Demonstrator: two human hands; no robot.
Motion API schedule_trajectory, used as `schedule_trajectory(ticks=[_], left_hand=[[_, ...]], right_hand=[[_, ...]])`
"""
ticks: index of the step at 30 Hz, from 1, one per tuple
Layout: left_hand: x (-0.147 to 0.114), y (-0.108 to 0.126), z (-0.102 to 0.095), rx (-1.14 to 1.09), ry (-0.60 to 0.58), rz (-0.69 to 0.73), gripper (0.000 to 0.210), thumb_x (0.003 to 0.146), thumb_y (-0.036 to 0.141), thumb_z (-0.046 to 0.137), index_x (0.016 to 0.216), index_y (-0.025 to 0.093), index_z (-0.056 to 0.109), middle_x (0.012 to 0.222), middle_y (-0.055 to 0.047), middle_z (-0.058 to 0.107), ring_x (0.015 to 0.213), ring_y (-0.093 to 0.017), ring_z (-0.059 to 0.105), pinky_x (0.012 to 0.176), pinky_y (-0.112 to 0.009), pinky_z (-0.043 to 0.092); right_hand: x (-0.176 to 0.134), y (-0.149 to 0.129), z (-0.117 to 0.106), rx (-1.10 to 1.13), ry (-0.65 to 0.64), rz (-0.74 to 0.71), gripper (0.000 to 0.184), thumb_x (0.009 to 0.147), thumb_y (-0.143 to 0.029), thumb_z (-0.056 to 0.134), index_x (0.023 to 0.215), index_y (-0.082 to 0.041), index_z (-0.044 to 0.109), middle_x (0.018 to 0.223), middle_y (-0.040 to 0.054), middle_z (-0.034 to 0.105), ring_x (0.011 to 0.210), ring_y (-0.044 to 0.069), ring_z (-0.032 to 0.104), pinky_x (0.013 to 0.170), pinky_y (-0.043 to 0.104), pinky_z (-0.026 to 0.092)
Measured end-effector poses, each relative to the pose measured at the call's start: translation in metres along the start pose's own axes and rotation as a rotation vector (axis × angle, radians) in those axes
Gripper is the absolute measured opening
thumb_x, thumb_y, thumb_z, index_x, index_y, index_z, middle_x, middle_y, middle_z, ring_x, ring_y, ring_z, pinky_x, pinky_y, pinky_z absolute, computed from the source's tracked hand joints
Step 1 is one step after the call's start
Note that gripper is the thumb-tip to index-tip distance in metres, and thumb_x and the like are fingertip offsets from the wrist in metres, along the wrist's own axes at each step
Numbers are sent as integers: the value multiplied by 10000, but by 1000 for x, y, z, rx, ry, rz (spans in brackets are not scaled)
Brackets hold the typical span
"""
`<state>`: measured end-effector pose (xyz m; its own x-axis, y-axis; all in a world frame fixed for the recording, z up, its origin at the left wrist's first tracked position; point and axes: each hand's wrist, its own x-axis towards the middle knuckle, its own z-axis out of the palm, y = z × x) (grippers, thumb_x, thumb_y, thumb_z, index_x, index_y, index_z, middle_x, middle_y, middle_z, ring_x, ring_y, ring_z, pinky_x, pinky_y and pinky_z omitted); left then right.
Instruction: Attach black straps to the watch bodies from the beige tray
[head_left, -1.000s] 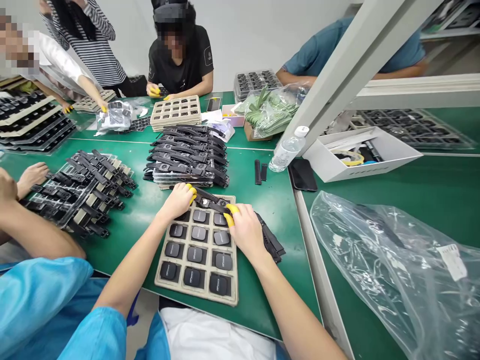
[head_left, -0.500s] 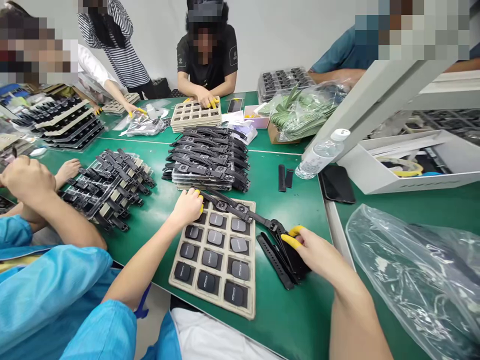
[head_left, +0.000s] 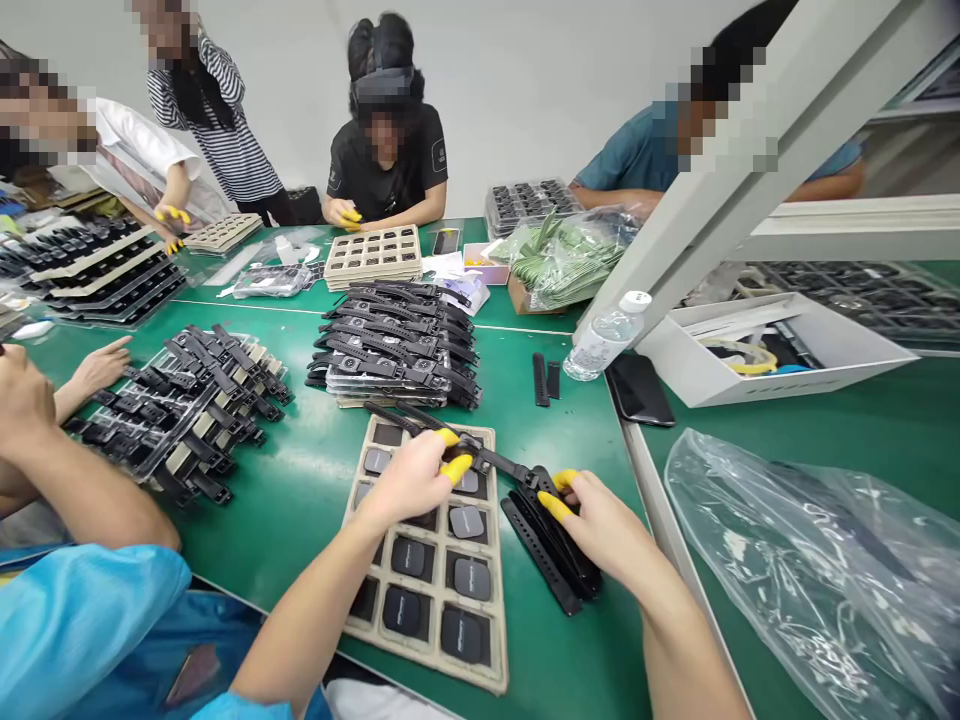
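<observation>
My left hand (head_left: 416, 475), yellow covers on its thumb and forefinger, reaches over the beige tray (head_left: 501, 600) and pinches a black smartwatch (head_left: 472, 447) at the tray's far right corner. Other black straps (head_left: 394, 415) lie across the tray's far edge. Square dark watch-face pieces (head_left: 471, 578) sit in the tray's compartments; my forearm hides some. To the tray's right, my right hand (head_left: 592, 515), also with two yellow finger covers, closes on a black watch strap (head_left: 541, 480) at the top of a pile of straps (head_left: 551, 550).
Behind the tray stands a stack of strapped watches (head_left: 397, 345); another stack (head_left: 184, 410) is at left by a co-worker's arm. Two short straps (head_left: 540, 380), a water bottle (head_left: 607, 335), a phone (head_left: 641, 390), a white box (head_left: 780, 370) and a plastic bag (head_left: 810, 570) lie right. A slanted post (head_left: 720, 150) rises there.
My left hand has moved right, from the tray's far left corner to the smartwatch. My right hand stays at the strap pile. The person opposite has lifted a hand off their tray.
</observation>
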<state>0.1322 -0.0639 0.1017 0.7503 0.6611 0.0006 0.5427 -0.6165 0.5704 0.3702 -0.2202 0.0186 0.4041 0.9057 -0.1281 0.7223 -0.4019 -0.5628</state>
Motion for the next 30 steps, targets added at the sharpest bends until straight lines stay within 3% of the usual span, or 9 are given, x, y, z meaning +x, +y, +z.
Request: schedule_trajectory(ticks=[5, 11, 14, 16, 18, 20, 22, 25, 30], left_hand=[[1, -11, 29, -203, -85, -102, 238, 957, 295, 538, 1132, 168, 637, 971, -75, 710, 804, -225, 659, 713, -332, 502], [-1, -21, 30, -416, -72, -112, 212, 932, 308, 588, 1114, 206, 627, 998, -54, 714, 866, -218, 665, 759, -318, 519], [-1, -19, 33, -538, -77, -116, 211, 929, 329, 615, 1101, 208, 608, 999, -52, 712, 895, -216, 670, 781, -319, 529], [-1, -17, 36, -625, -113, -137, 206, 943, 332, 599, 1103, 204, 582, 1017, -53, 706, 877, -201, 670, 772, -317, 533], [-1, -15, 38, -707, -155, -157, 204, 955, 326, 581, 1113, 201, 556, 1037, -53, 695, 850, -182, 667, 762, -313, 536], [-1, -14, 41, -768, -160, -147, 191, 956, 311, 575, 1105, 196, 543, 1050, -54, 679, 884, -180, 665, 776, -310, 540], [-1, -15, 43, -804, -139, -121, 173, 950, 285, 568, 1093, 192, 540, 1047, -57, 665, 931, -189, 661, 797, -314, 544], [-1, -18, 45, -775, -121, -42, 153, 942, 234, 542, 1087, 185, 542, 1043, -64, 663, 954, -194, 658, 856, -339, 545], [-4, -21, 39, -596, -80, 139, 230, 938, 188, 514, 1168, 184, 534, 1137, -107, 672, 1053, -228, 662, 944, -390, 542]], right_hand=[[-1, -8, -7, 72, 158, 76, 163, 904, -348, 492, 908, -235, 609, 904, 61, 638, 718, 220, 613, 592, 321, 408], [-9, -28, -22, 769, 231, 153, 302, 931, -513, 607, 1077, -253, 561, 559, -72, 455, 461, 147, 419, 456, 261, 344], [-14, -47, -28, 1027, 296, 36, 258, 994, -504, 581, 1101, -272, 553, 632, -49, 536, 523, 147, 507, 559, 290, 469], [-18, -62, -29, 1202, 298, -87, 233, 992, -498, 605, 1080, -284, 575, 870, 23, 661, 663, 172, 617, 641, 332, 525], [-22, -77, -25, 1363, 234, -220, 295, 945, -552, 649, 1037, -275, 609, 1081, 79, 672, 873, 237, 681, 737, 391, 555], [-26, -91, -15, 1476, 75, -302, 422, 928, -658, 599, 933, -239, 643, 1009, 97, 657, 952, 284, 672, 797, 429, 550], [-29, -102, 1, 1517, -86, -238, 495, 940, -670, 576, 769, -207, 612, 792, 61, 591, 830, 244, 648, 747, 386, 531], [-28, -113, 23, 1505, -196, 50, 463, 881, -543, 754, 694, -205, 499, 600, -45, 435, 571, 128, 519, 589, 283, 459], [-25, -114, 31, 1536, -174, 222, 511, 709, -475, 913, 827, -220, 486, 681, -100, 487, 439, 48, 399, 470, 251, 479]])
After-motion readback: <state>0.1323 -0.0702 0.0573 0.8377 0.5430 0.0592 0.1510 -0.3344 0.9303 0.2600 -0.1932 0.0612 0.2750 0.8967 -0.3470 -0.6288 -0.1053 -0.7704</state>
